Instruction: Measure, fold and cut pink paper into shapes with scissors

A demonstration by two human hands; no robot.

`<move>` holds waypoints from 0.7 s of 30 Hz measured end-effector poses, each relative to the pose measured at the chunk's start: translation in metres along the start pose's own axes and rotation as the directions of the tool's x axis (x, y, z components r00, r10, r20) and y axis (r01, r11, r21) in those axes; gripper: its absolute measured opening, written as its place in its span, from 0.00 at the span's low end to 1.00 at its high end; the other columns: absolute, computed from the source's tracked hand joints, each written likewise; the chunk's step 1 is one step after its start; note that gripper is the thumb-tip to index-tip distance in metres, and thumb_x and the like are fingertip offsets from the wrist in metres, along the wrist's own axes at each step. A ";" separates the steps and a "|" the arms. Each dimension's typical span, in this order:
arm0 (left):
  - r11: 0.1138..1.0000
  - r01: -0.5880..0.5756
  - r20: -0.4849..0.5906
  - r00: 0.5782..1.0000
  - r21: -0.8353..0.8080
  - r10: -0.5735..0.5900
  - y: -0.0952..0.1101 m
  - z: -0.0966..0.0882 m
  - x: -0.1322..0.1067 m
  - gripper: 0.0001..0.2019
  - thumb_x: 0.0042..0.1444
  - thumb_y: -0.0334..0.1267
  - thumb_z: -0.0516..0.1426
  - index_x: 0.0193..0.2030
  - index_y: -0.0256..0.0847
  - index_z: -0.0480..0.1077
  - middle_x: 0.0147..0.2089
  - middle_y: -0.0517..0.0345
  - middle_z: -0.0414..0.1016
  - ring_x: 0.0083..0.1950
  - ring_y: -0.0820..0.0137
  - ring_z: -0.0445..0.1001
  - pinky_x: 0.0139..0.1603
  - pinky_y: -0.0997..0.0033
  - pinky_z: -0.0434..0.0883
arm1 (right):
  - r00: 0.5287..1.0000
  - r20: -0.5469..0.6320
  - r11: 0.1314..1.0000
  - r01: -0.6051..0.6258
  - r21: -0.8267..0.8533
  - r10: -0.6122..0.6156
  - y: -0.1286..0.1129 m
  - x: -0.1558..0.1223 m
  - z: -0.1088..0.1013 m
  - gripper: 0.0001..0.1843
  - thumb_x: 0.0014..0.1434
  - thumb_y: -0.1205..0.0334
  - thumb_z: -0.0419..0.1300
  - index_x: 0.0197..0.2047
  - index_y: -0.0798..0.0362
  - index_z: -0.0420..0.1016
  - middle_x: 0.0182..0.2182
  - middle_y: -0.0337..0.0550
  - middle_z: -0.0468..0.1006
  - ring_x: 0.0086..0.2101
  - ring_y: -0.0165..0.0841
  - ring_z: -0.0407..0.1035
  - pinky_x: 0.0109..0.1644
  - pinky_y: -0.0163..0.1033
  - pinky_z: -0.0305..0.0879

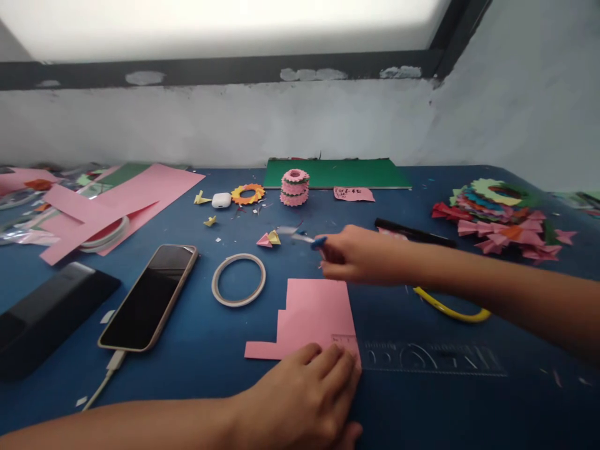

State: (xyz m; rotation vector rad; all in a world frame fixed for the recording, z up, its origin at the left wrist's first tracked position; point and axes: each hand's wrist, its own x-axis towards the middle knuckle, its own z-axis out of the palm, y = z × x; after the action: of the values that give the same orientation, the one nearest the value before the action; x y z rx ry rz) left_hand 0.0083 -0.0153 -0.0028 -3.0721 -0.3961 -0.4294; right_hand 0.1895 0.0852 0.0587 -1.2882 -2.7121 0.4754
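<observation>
A stepped sheet of pink paper (pixel 316 309) lies on the blue tabletop in front of me. My left hand (pixel 304 394) rests over its lower edge, fingers bent and pressing down. The left end of a clear plastic ruler (pixel 422 357) overlaps the paper beside those fingers. Beyond the paper's top edge, my right hand (pixel 349 253) is raised, its fingers closed around a slim blue-and-whitish tool (pixel 319 242). Motion blurs that tool, so its exact kind is unclear. Folded pink and yellow paper pieces (pixel 269 239) lie just past its tip.
A roll of white tape (pixel 239 280), a phone (pixel 149 297) on a cable and a black box-shaped device (pixel 54 319) are left. Behind stand a pink ring stack (pixel 295 187) and a green sheet (pixel 337 173). Paper ornaments (pixel 501 215), a black pen (pixel 415 232) and a yellow curved piece (pixel 452 310) lie right.
</observation>
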 end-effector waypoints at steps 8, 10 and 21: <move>1.000 0.017 0.018 1.000 0.016 -0.017 0.002 0.000 0.000 0.24 0.60 0.42 0.46 0.55 0.22 0.63 0.53 0.38 0.70 0.51 0.58 0.70 0.46 0.65 0.68 | 0.948 -0.287 0.781 0.076 0.620 0.135 -0.021 -0.073 0.070 0.11 0.63 0.63 0.43 0.32 0.53 0.62 0.24 0.38 0.68 0.23 0.26 0.65 0.26 0.32 0.63; 1.000 0.016 0.031 0.999 0.009 -0.016 0.002 -0.001 0.000 0.24 0.61 0.42 0.46 0.55 0.23 0.63 0.54 0.38 0.70 0.52 0.58 0.69 0.48 0.65 0.68 | 0.922 -0.367 0.837 0.105 0.537 0.119 -0.021 -0.078 0.078 0.12 0.62 0.65 0.42 0.30 0.52 0.61 0.22 0.36 0.66 0.22 0.26 0.63 0.25 0.32 0.62; 0.999 0.011 0.037 0.999 -0.031 -0.009 0.002 -0.002 -0.001 0.24 0.61 0.41 0.44 0.55 0.22 0.63 0.55 0.38 0.69 0.54 0.57 0.69 0.51 0.63 0.66 | 0.954 -0.296 0.907 0.078 0.413 0.053 -0.023 -0.079 0.077 0.09 0.59 0.66 0.44 0.30 0.52 0.61 0.20 0.34 0.66 0.20 0.26 0.61 0.24 0.30 0.58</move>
State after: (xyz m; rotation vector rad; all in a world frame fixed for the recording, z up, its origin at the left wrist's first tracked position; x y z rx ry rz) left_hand 0.0075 -0.0179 -0.0016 -3.1133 -0.4098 -0.3833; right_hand 0.2060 -0.0070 -0.0035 -1.1152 -2.2054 0.7465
